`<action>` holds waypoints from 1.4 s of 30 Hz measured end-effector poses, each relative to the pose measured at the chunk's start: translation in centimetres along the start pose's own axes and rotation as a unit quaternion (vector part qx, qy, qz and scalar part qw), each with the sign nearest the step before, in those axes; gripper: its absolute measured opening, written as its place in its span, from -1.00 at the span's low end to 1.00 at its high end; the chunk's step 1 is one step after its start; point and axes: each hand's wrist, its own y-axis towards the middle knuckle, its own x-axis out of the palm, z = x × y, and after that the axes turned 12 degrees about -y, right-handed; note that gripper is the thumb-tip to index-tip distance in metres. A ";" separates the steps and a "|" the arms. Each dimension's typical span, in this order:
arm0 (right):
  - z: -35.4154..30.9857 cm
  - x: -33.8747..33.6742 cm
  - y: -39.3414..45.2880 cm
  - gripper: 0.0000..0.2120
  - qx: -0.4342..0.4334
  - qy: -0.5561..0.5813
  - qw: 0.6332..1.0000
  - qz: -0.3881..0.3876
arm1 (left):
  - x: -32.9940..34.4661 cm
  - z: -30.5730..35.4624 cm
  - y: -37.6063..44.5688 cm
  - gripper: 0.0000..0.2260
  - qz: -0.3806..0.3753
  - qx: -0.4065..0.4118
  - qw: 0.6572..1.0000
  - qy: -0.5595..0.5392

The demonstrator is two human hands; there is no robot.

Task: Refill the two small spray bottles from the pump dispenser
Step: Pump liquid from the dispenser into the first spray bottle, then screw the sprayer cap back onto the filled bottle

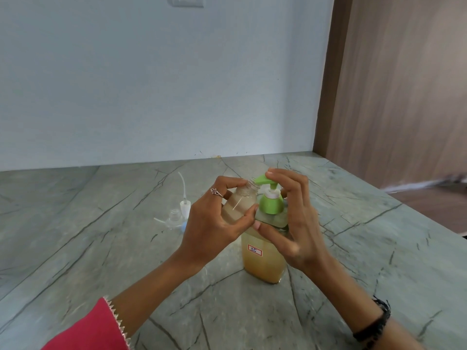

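The pump dispenser [262, 258] stands mid-table, a clear bottle of yellow liquid with a green pump head [262, 180] and a small label. My left hand [214, 223] grips a small clear spray bottle [240, 200], uncapped, tilted with its open neck right under the green spout; foamy pale liquid shows inside it. My right hand [295, 218] curls round the dispenser's neck, with a fingertip on top of the pump head and the thumb against the bottle's shoulder. A second small clear bottle [174, 219] stands uncapped behind my left hand.
Two white spray tops with dip tubes [184, 200] lie next to the second bottle, with a bit of blue beside them. The grey marble table [101, 248] meets a pale wall at the back. A wooden panel [394, 84] rises on the right.
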 end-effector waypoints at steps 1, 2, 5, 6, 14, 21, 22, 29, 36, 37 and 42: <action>0.0 0.0 0.0 -0.38 -0.001 -0.001 1.000 0.001 | 0.0 0.0 0.0 -0.69 -0.004 0.000 1.000 0.000; 0.0 0.0 0.0 -0.38 -0.002 -0.005 1.000 0.001 | 0.0 0.1 0.0 -0.69 -0.007 -0.001 1.000 0.000; -0.1 0.0 -0.1 -0.36 -0.009 -0.025 1.000 0.004 | -0.1 0.3 0.1 -0.69 -0.010 -0.010 1.000 -0.009; -0.2 0.0 -0.1 -0.35 -0.011 -0.029 1.000 0.004 | -0.1 0.4 0.1 -0.69 -0.011 -0.013 1.000 -0.012; -0.4 -0.3 -0.2 -0.27 -0.018 -0.024 0.999 -0.012 | -1.1 1.2 0.1 -0.72 -0.024 -0.046 0.999 -0.007; -1.0 -0.9 -0.1 -0.26 -0.039 -0.076 0.996 -0.027 | -2.5 2.0 -2.0 -0.63 -0.009 -0.109 0.993 -0.053; -1.1 -0.9 -0.1 -0.27 -0.043 -0.089 0.995 -0.025 | -2.7 2.2 -2.3 -0.63 -0.009 -0.122 0.990 -0.065; -3.9 -0.7 0.2 -0.51 -0.113 -0.142 0.980 0.079 | -5.0 1.8 -4.0 -0.48 -0.001 -0.187 0.980 -0.069; -7.9 2.1 0.3 -0.79 -0.071 -0.083 0.993 0.032 | -7.6 1.2 -5.7 -0.50 0.020 -0.228 0.972 -0.045; -8.3 2.7 0.2 -0.81 -0.049 -0.078 0.996 0.005 | -7.9 1.0 -5.8 -0.51 0.019 -0.234 0.971 -0.041; -8.9 6.1 0.1 -0.72 0.073 -0.045 0.988 -0.128 | -9.2 -0.3 -6.1 -0.50 0.029 -0.259 0.965 -0.036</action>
